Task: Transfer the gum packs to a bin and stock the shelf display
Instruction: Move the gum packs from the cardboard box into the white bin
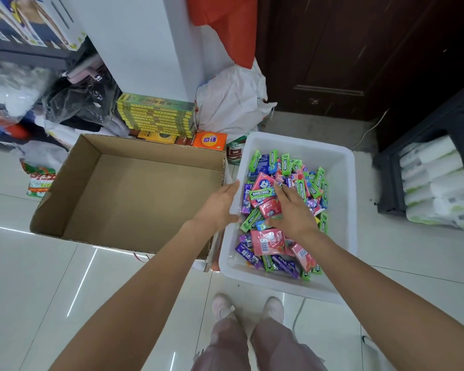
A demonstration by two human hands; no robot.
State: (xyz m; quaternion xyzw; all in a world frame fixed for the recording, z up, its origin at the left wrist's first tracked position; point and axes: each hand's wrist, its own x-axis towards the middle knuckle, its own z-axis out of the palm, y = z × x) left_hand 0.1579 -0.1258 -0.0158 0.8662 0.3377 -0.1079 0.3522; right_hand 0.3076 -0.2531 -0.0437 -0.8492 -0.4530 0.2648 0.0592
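Shoes (pixel 248 307) and pale trousers stand on the tiled floor (pixel 51 285) at the bottom. Just beyond, a white bin (pixel 340 183) holds a heap of gum packs (pixel 268 241), green, pink, purple and blue. The right hand (pixel 292 212) lies on the heap, fingers spread flat, gripping nothing. The left hand (pixel 220 204) rests on the bin's left rim, fingers straight. Beside the bin sits an open cardboard box (pixel 73 183), bare inside. Behind it lie stacked yellow-green boxes (pixel 156 116).
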